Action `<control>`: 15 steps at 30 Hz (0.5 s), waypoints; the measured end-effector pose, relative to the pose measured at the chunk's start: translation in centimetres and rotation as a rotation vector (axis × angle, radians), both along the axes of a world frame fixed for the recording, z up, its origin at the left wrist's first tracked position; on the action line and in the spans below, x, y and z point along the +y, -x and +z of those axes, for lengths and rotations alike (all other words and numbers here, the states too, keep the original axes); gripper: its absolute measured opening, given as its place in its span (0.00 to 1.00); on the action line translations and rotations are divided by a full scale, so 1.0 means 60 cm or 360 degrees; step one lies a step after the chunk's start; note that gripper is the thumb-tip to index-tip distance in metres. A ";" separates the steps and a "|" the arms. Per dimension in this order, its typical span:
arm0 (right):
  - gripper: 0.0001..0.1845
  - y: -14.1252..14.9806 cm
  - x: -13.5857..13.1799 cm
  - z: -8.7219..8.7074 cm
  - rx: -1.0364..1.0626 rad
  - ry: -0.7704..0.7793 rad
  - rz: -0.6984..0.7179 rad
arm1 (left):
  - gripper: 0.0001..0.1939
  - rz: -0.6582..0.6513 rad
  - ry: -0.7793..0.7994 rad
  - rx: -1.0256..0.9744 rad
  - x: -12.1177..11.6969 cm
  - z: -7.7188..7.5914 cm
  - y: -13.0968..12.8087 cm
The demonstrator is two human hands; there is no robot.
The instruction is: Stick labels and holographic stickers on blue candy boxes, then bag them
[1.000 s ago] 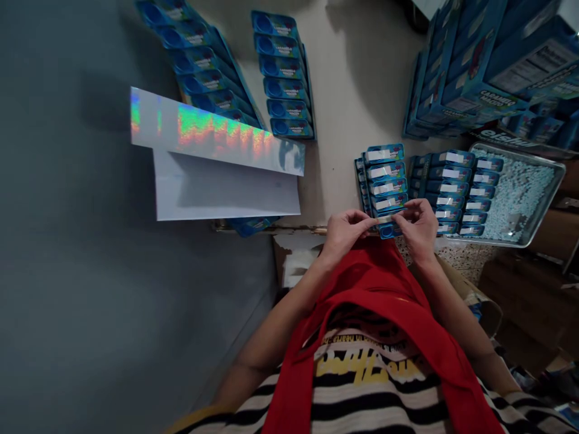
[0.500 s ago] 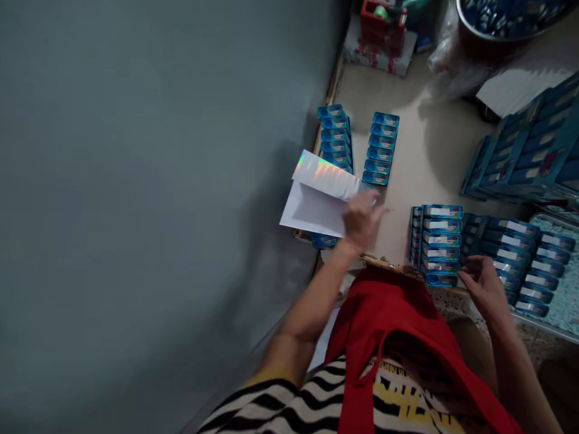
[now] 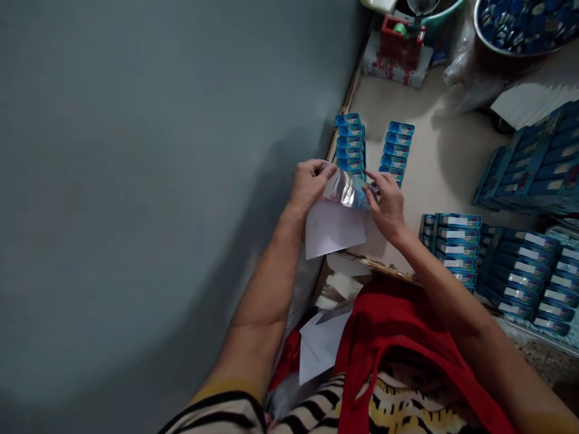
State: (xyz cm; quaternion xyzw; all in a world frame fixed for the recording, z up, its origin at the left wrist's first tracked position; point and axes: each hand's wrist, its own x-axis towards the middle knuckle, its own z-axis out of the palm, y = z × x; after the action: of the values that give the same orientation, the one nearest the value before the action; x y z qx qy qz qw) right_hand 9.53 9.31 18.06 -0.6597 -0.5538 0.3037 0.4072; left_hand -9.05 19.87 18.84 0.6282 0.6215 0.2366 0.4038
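Note:
A sheet with a shiny holographic strip [image 3: 346, 188] and a white paper part [image 3: 335, 230] hangs between my hands over the table's near left corner. My left hand [image 3: 310, 182] pinches the strip's upper left corner between thumb and fingers. At the strip's right end, my right hand [image 3: 385, 200] has thumb and fingers closed on its edge. Just beyond the sheet stand a row of small blue packs [image 3: 350, 142] by the wall and a second blue row [image 3: 397, 149] to its right. The sheet and my right hand hide the near ends of these rows.
Blue packs with white labels [image 3: 460, 248] stand at the right, beside more stacks [image 3: 527, 256] and a large blue stack [image 3: 534, 163]. A red tape dispenser [image 3: 400, 45] and a metal bowl of blue items [image 3: 480, 36] are at the back. A wall [image 3: 158, 181] bounds the left.
My right hand has left the labelled packs at right and now grips the sheet's right end. My left hand has shifted from the sheet's right side to its upper left corner.

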 end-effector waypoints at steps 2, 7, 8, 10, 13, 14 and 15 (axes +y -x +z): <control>0.22 0.028 0.045 -0.007 -0.0114 0.0007 0.0085 | 0.08 0.0040 -0.0114 0.0043 -0.022 0.024 -0.010; 0.22 0.094 0.072 -0.013 -0.0357 0.0152 0.0144 | 0.10 0.0184 -0.0235 0.0048 -0.053 0.040 -0.020; 0.23 0.107 0.065 -0.013 -0.0396 0.0166 0.0141 | 0.10 0.0221 -0.0251 0.0074 -0.057 0.040 -0.018; 0.26 0.129 0.045 -0.013 -0.0467 0.0158 0.0165 | 0.12 0.0301 -0.0281 0.0153 -0.062 0.040 -0.012; 0.30 0.154 0.012 -0.008 -0.0547 0.0123 0.0217 | 0.15 0.0354 -0.0297 0.0208 -0.071 0.048 -0.002; 0.30 0.159 0.002 -0.005 -0.0559 0.0114 0.0230 | 0.16 0.0361 -0.0297 0.0204 -0.076 0.052 0.002; 0.30 0.162 -0.006 -0.001 -0.0560 0.0106 0.0243 | 0.16 0.0368 -0.0297 0.0195 -0.081 0.057 0.005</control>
State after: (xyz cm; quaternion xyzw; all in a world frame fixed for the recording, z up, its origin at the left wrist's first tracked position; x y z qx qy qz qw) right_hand -0.21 8.96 17.99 -0.6717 -0.6546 0.2318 0.2578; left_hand -9.37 15.02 22.25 0.6006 0.6885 0.2993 0.2751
